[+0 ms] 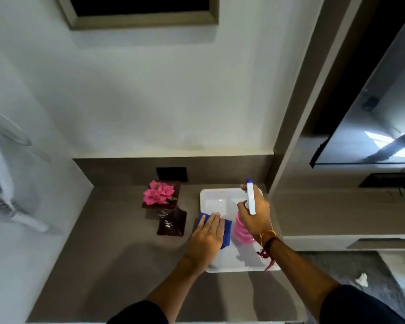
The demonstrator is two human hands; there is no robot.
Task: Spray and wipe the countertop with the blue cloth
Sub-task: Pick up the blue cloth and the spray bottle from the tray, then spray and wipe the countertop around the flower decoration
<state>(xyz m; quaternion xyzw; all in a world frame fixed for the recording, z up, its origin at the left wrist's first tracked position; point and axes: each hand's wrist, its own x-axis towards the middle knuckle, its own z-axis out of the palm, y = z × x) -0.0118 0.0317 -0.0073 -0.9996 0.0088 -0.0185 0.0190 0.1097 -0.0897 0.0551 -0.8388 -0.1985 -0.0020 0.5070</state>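
A folded blue cloth (227, 232) lies on the left rim of a white tray (215, 197) on the brown countertop (117, 253). My left hand (207, 237) rests flat on the cloth, fingers together, covering most of it. My right hand (255, 217) grips the neck of a pink spray bottle (241, 232) with a white and blue trigger head (250, 197). The bottle stands upright over the tray, and I cannot tell if its base touches the tray.
A dark vase holding pink flowers (159, 192) stands left of the tray, beside a second dark glossy block (172, 223). A black wall socket (172, 174) sits behind them. A wall rises at the left, a column at the right.
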